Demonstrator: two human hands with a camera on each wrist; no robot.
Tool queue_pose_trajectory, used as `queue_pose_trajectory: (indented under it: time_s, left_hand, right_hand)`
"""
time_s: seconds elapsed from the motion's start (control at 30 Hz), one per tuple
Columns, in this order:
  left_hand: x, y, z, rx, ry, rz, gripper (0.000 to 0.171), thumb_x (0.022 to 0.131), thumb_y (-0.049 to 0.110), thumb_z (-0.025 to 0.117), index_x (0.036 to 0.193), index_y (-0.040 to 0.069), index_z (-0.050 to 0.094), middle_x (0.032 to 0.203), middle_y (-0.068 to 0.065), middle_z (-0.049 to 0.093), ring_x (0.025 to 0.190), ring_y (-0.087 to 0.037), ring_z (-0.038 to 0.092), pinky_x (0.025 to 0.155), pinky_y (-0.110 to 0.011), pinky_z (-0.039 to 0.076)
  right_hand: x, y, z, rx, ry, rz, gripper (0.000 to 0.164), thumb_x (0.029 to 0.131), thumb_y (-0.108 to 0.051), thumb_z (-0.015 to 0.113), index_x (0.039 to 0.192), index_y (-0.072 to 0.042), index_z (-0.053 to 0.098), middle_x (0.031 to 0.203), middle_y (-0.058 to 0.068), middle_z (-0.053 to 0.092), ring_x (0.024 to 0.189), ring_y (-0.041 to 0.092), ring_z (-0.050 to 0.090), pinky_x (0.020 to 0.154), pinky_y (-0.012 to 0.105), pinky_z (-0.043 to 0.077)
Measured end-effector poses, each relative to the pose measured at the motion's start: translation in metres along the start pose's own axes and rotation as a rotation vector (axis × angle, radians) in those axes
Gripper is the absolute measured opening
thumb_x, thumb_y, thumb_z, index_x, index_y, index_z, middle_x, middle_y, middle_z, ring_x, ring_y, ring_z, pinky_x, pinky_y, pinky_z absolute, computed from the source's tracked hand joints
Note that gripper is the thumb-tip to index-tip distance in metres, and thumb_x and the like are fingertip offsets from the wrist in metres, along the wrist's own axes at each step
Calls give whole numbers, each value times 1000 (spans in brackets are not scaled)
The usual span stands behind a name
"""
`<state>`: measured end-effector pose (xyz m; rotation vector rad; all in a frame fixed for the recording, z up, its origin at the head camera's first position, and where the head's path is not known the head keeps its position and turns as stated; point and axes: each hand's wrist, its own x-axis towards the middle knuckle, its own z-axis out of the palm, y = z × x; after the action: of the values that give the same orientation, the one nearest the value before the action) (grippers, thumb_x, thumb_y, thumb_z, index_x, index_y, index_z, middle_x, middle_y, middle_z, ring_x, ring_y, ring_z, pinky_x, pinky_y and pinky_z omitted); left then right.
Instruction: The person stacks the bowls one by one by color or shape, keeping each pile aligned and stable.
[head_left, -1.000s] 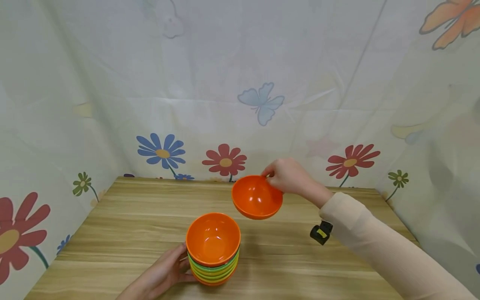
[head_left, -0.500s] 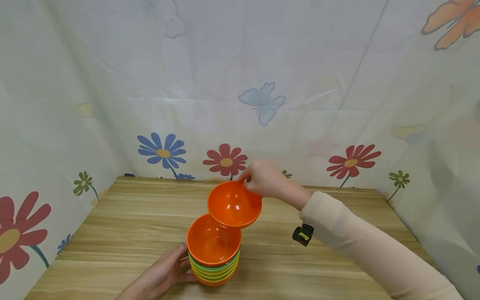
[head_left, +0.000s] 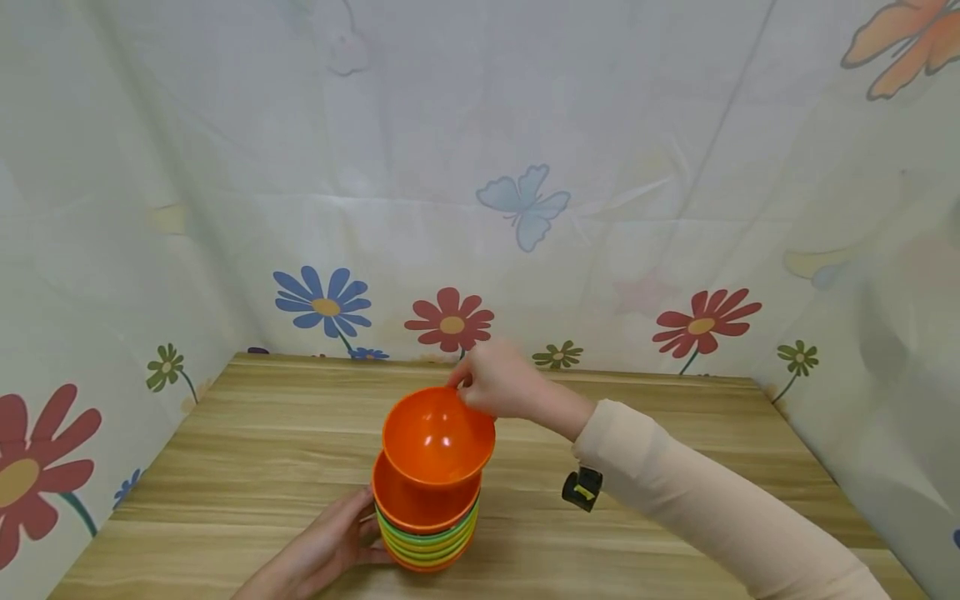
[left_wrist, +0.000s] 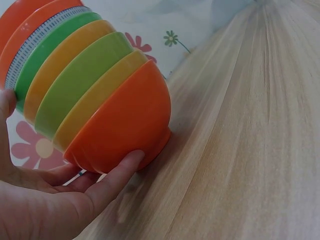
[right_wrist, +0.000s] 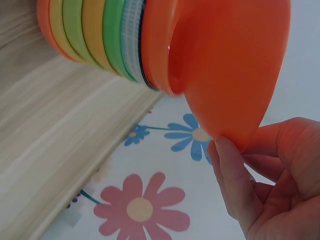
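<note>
An orange bowl [head_left: 438,442] hangs tilted over the stack, its inside facing the head camera. My right hand [head_left: 502,383] pinches its far rim between thumb and fingers; the right wrist view shows the thumb against the orange wall [right_wrist: 235,65]. Below stands a stack of nested bowls [head_left: 427,550] on the table, another orange one on top. In the left wrist view a white bowl with a blue pattern [left_wrist: 47,37] shows between orange and green ones, with yellow and lime bowls lower and orange at the bottom. My left hand [head_left: 337,533] holds the stack's left side, one finger low near the base.
The wood-grain table [head_left: 285,450] runs back to a pale curtain [head_left: 420,167] printed with flowers and butterflies, which also encloses both sides. A small black device [head_left: 582,488] sits at the right wrist.
My right hand has brought the orange bowl left and down, from right of the stack to right over its mouth. The left hand and the stack have stayed in place.
</note>
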<state>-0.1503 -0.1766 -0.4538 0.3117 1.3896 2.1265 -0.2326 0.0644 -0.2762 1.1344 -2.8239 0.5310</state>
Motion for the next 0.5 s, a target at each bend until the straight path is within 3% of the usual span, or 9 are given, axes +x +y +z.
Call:
queue_pose_trajectory:
  time_s: [0.2,0.5]
  left_hand:
    - [-1,1,2,17,12,-14,43,100,36,32,132,11,46,128,0,54,116,-17,50,93,-54,43]
    - [-1,2,3,23,13,-16,43,100,36,33,134,11,44,127,0,53,116,-18,50,94,-54,42]
  right_hand:
    - [-3,-4,10,38,-15,-54,18,80,-5,59,90,-5,74,74,4,69,49,4,52,49,14,46]
    - [-5,-7,23,90,-75,30,19,83,-7,61,96,-9,73,80,3,69,48,7,52,47,16,47]
